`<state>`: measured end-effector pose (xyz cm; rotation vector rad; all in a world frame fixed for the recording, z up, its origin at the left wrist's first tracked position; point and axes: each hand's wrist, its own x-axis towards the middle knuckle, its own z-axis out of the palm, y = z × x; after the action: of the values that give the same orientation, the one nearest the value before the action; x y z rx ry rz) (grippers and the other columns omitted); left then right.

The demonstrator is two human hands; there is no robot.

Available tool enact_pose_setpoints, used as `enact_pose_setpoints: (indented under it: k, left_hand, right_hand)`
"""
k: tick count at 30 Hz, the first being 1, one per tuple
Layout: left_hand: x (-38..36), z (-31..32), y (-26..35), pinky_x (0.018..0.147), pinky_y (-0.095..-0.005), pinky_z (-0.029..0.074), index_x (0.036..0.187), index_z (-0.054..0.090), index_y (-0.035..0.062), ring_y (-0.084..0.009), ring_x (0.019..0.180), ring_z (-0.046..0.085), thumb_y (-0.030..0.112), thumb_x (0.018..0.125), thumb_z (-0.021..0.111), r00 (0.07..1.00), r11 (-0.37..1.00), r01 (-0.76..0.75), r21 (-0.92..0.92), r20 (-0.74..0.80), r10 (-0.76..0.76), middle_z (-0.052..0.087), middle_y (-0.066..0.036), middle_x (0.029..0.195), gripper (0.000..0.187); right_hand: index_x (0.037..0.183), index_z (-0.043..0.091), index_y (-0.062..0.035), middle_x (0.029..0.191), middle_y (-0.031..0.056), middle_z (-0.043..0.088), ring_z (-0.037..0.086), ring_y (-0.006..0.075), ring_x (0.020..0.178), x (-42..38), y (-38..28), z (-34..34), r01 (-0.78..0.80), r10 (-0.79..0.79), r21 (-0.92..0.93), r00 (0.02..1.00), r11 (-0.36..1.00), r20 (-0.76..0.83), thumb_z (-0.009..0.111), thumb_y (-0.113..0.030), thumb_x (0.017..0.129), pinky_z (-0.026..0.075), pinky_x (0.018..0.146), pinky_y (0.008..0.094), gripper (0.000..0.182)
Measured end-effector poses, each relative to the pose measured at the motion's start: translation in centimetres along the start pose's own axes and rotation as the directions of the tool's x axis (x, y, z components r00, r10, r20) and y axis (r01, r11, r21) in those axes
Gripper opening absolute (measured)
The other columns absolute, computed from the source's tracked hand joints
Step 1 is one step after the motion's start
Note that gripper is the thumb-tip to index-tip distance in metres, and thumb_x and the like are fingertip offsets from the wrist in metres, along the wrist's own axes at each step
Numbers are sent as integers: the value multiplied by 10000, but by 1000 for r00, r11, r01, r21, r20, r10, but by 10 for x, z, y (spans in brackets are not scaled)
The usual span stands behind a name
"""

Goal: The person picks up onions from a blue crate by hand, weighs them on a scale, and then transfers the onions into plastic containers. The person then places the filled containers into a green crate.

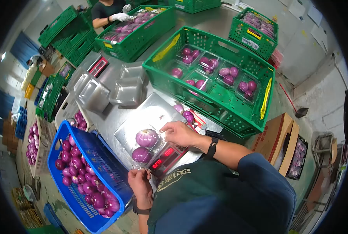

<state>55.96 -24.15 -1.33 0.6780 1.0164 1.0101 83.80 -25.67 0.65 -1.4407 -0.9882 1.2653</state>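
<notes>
Two large purple onions [146, 138] sit in a clear plastic tray [157, 149] on the steel plate of a digital scale [133, 117]. Red digits glow on the scale's display [167, 155]. At the tray's far right edge is my right hand [178, 133], its fingers bent and pinched together; what lies between them is hidden. My left hand [140, 181] is curled closed just left of the display, with a small pale bit at its fingertips that I cannot make out. Loose onions [188, 116] rest behind my right hand, beside the scale.
A blue basket [121, 195] of onions stands at left. Empty clear trays [128, 91] lie behind the scale. At back right, a green crate [217, 45] holds several packed trays. Across the table, a person with white gloves [120, 17] works at another green crate [137, 48].
</notes>
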Motion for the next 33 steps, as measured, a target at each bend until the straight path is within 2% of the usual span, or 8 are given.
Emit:
enact_pose_setpoints:
  k: [5,10,14,18,23,26,30,33]
  left_hand:
    - [-17,34,36,593,-295,507,940,529,30,-193,677,623,-52,914,662,950,966,-234,108,239,204,661,-136,851,158]
    - [-37,85,78,775,-316,557,1094,618,4,-156,833,675,20,894,762,881,837,-317,447,466,85,728,-117,967,247]
    - [-34,54,124,848,-289,543,1150,692,-6,-134,918,681,61,847,807,800,486,-590,645,547,247,736,-75,1030,331]
    - [-39,-38,147,782,-263,531,1087,706,5,-97,846,659,54,873,769,909,594,-324,736,68,412,719,-31,915,228]
    - [-62,-169,133,766,-357,514,1016,720,13,-217,846,670,168,814,832,651,348,9,937,-270,710,721,-100,881,278]
    - [-89,-243,115,1051,-489,412,1161,683,43,-395,1192,571,263,795,834,447,-44,422,905,-165,879,608,-239,1287,453]
    - [-97,-288,98,1139,-485,365,1526,352,47,-406,1282,515,195,822,796,115,429,651,627,-639,760,359,-269,1536,846]
    - [-83,-284,89,1090,-423,416,1580,228,38,-340,1258,524,33,826,709,170,853,-216,476,-842,512,391,-227,1512,894]
  right_hand:
    - [1233,591,-3,1074,69,621,660,144,825,-2,-15,-13,498,-484,115,865,859,-135,720,-121,910,530,686,268,368]
    - [1206,520,-72,1109,68,587,675,166,873,-13,-71,-18,416,-212,552,894,723,-396,835,-12,764,573,766,303,546]
    - [1217,587,-64,1064,66,647,673,197,956,-23,-72,-109,522,-224,263,692,811,-686,743,-65,845,556,807,332,404]
    - [1275,664,22,1305,70,480,603,207,1167,-39,-10,-277,347,-486,-347,514,871,-707,688,33,831,553,796,251,445]
    - [1126,633,37,1008,117,685,641,193,816,-46,12,-317,-163,-261,-312,271,936,-926,836,-260,837,530,650,309,462]
    - [1100,678,26,1113,142,698,666,220,891,-39,77,-381,-150,12,-87,559,985,-829,828,-266,827,550,691,383,427]
    - [1283,639,-27,1158,134,699,668,269,988,-29,53,-318,-295,392,260,737,919,-550,761,-335,876,540,843,442,525]
    - [1386,588,-10,1216,149,694,661,291,1070,-25,78,-339,-474,424,64,710,878,-562,753,-351,882,515,928,430,630]
